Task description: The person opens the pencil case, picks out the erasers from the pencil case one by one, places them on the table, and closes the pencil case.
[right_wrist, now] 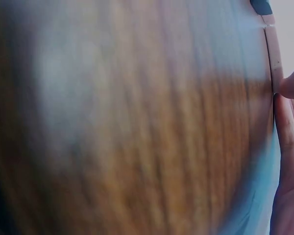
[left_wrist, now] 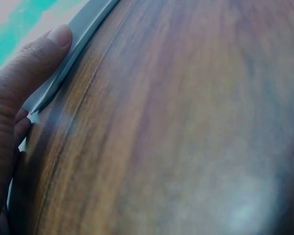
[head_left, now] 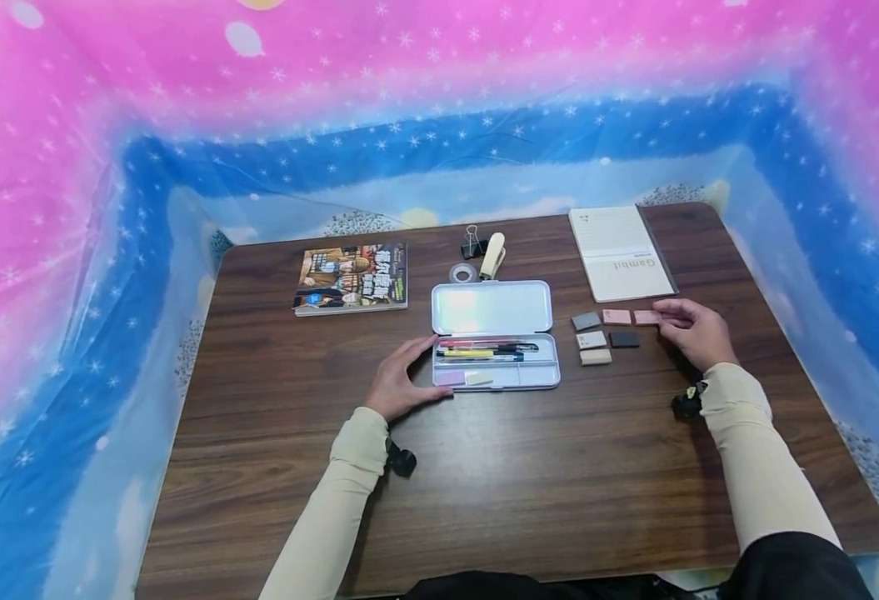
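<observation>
One word can be read: "Gambit", printed in dark letters along the near edge of the white notebook [head_left: 621, 252] at the far right of the tabletop [head_left: 529, 492], and it runs sideways as seen from the head view. The comic book [head_left: 352, 277] at the far left carries large pale block characters on its cover, too small to make out. The two wrist views show no lettering.

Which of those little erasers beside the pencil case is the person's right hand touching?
The pink eraser at the right end of the top row; the right hand has its fingertips on it, while the other five lie untouched.
</observation>
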Available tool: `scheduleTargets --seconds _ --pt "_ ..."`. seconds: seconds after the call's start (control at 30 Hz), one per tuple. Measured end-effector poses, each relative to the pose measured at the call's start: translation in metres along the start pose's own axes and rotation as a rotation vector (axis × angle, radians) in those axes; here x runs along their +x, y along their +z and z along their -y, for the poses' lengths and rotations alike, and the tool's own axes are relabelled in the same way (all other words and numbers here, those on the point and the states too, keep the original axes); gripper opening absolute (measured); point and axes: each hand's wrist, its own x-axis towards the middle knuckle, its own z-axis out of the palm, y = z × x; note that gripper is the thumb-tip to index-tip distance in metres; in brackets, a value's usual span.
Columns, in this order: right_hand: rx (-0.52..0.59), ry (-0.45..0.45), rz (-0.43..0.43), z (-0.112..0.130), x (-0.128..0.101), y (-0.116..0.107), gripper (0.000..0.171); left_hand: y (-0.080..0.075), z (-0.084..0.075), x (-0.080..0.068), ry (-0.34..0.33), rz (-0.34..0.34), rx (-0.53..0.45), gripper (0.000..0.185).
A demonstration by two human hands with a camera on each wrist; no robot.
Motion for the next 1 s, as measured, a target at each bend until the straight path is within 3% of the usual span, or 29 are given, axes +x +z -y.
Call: scheduleTargets --seconds 0.47,0.57,0.67,0.73,0.8,0.87,1.0 --pt "0.158 0.119 0.005 0.0 -0.004 0.001 0.044 0.0 0.001 -0.001 0.012 -0.006 0.012 0.095" --pt "0.241 0.188 -0.076 0.005 -0.009 0.006 0.044 0.001 0.001 -0.002 0.011 -0.004 0.018 0.096" --pt "0.385 0.222 -0.215 0.021 -0.013 0.013 0.038 0.002 0.002 -0.002 0.007 0.007 0.027 0.096" --pt "0.456 0.189 -0.271 0.039 -0.015 0.022 0.035 0.002 0.002 -0.002 0.008 0.01 0.03 0.097" --pt "0.48 0.107 -0.261 0.061 -0.017 0.035 0.03 0.002 0.002 -0.002 0.011 0.003 0.024 0.097" --pt "0.433 -0.007 -0.174 0.085 -0.021 0.053 0.025 0.002 0.002 -0.001 0.021 -0.006 0.017 0.097" --pt "0.301 -0.206 0.083 0.13 -0.036 0.096 0.019 0.001 0.002 0.0 0.036 -0.022 0.005 0.097"
